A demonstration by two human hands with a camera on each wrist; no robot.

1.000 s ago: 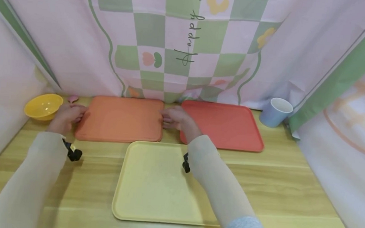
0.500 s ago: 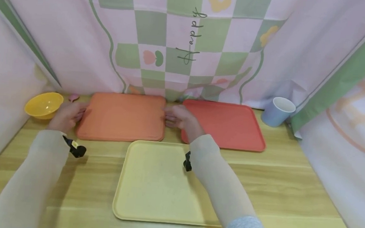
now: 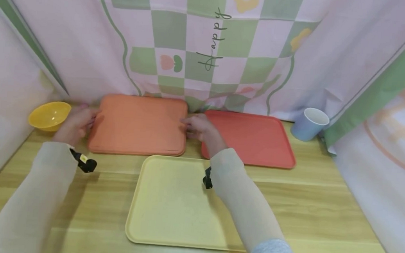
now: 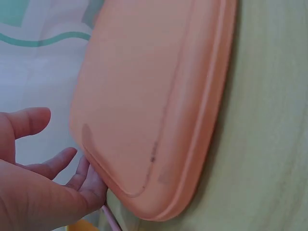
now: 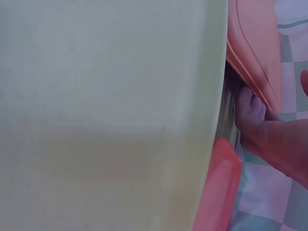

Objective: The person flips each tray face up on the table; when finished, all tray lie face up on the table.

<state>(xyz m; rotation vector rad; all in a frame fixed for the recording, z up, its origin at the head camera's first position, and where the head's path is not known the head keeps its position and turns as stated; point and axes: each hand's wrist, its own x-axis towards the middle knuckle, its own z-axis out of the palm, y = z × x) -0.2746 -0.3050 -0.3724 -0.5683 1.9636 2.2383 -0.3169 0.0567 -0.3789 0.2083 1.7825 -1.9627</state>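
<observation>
An orange tray [image 3: 139, 124] is raised at the back left of the table, its far edge tilted up against the curtain. My left hand [image 3: 75, 124] holds its left short side; in the left wrist view the fingers [image 4: 89, 185] reach under the corner and the thumb stands clear of it. On the opposite side my right hand [image 3: 204, 129] holds the tray's right edge. The right wrist view has those fingers [image 5: 248, 108] bent beneath the orange rim. Part of each hand's hold is hidden under the tray.
A yellow tray [image 3: 172, 203] lies in front, below my right forearm. At the back right is a red tray [image 3: 251, 139], with a blue cup [image 3: 309, 125] beyond it. Near my left hand stand a yellow bowl [image 3: 49, 116] and a mostly covered pink object [image 3: 83, 105]. A patterned curtain [image 3: 167, 30] hangs behind.
The orange tray has risen off the table, its back edge climbing more than its front, and shifted slightly right. Both hands have moved with it. The other trays, bowl and cup stay put.
</observation>
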